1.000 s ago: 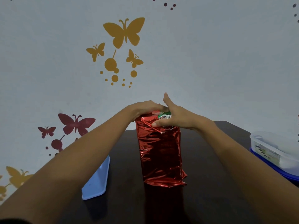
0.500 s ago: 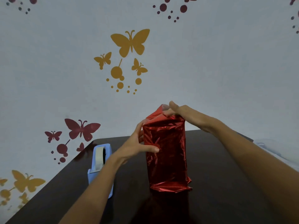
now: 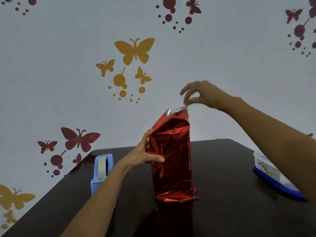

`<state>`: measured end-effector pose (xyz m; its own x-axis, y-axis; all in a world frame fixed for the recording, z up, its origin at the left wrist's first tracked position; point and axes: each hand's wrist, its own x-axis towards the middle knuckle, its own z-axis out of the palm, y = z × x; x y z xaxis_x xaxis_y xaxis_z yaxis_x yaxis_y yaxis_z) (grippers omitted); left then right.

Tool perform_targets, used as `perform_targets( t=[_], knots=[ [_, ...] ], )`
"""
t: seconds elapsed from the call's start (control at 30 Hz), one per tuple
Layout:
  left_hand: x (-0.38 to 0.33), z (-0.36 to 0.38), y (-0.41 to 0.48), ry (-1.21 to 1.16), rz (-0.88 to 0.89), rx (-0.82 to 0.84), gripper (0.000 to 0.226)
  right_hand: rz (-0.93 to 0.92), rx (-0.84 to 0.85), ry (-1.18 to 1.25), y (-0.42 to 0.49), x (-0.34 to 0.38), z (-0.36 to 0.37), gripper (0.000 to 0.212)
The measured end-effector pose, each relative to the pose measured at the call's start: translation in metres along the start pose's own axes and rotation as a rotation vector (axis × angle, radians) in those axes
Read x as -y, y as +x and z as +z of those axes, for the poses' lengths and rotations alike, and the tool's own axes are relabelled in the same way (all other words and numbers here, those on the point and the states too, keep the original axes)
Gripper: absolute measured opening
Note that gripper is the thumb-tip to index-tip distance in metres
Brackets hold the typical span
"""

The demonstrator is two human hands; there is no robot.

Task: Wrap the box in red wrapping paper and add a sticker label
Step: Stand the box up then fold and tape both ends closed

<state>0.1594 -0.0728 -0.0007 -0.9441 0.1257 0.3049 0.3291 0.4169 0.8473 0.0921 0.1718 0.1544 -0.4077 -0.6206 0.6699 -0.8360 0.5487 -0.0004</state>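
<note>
From the head camera I count one box (image 3: 171, 159), one tape dispenser (image 3: 102, 170), one tub (image 3: 266, 170) and two hands. The box stands upright near the middle of the dark counter (image 3: 222, 211), fully covered in crinkled red paper (image 3: 172, 182), so I see none of the box's own surface. At the top of the box the paper rises into a loose flap (image 3: 176, 111) with its silver back showing.

My left hand (image 3: 142, 156) grips the box on its left side, a little above half height. The thumb lies across the front face and the fingers wrap behind the left edge. My right hand (image 3: 203, 94) hangs just above the box's top right corner, wrist raised and fingers curved down, and it pinches the right end of the flap. That hand is motion-blurred, so I cannot make out exactly which fingers meet.

The blue dispenser sits left of the box, its near end hidden behind my left forearm. The tub, clear over a blue base, lies well to the right of the box, partly covered by my right forearm.
</note>
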Motion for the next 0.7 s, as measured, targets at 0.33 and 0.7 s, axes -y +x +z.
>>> perform_targets(
  t=[0.33,0.7],
  knots=[
    [0.001,0.001,0.004,-0.013,-0.032,-0.009,0.112,0.792,0.008,0.377,-0.019,0.032,0.063,0.063],
    [0.008,0.002,0.004,-0.065,-0.001,-0.027,0.109,0.737,-0.713,1.091,-0.061,0.019,0.064,0.014]
  ],
)
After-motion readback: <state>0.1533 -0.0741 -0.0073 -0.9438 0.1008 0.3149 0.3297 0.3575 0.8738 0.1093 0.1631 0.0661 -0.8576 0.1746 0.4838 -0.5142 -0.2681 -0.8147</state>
